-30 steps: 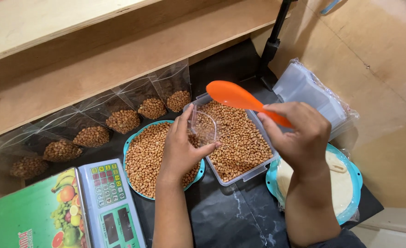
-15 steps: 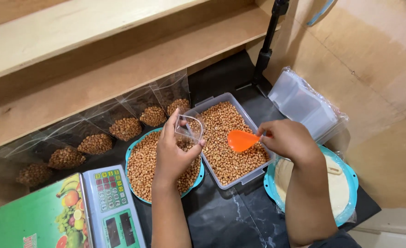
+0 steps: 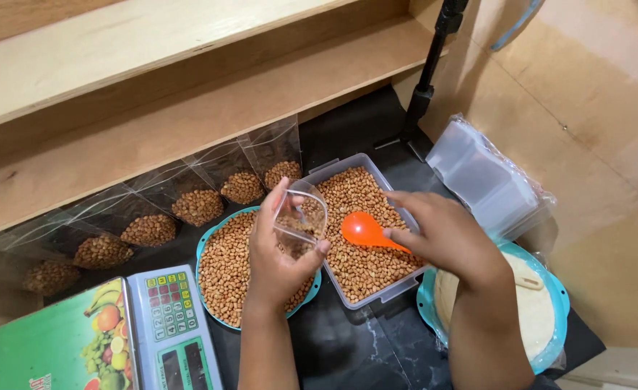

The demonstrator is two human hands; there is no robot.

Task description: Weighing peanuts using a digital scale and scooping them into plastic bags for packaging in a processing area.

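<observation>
Shelf: pale wooden boards [image 3: 189, 79] are seen running across the back.
Counter: dark stone top [image 3: 348, 347], everything's parked on it.
Scale: a digital one with a green fruit-print platform [image 3: 102, 339], at the near left corner.
Tub: clear plastic tub [image 3: 398, 289] filled with peanuts, sat mid-counter.
Plate: teal plate [image 3: 210, 245] heaped with peanuts, touching the tub's left side.
Bags: a row of small clear bags of peanuts [image 3: 149, 230] is lined up against the shelf.
Left hand: left hand [image 3: 279, 253], grip closed around a small clear cup [image 3: 299, 220], held tilted between plate and tub.
Right hand: right hand [image 3: 445, 235], grip pinched on an orange spoon [image 3: 366, 231], bowl down among the tub's peanuts.
</observation>
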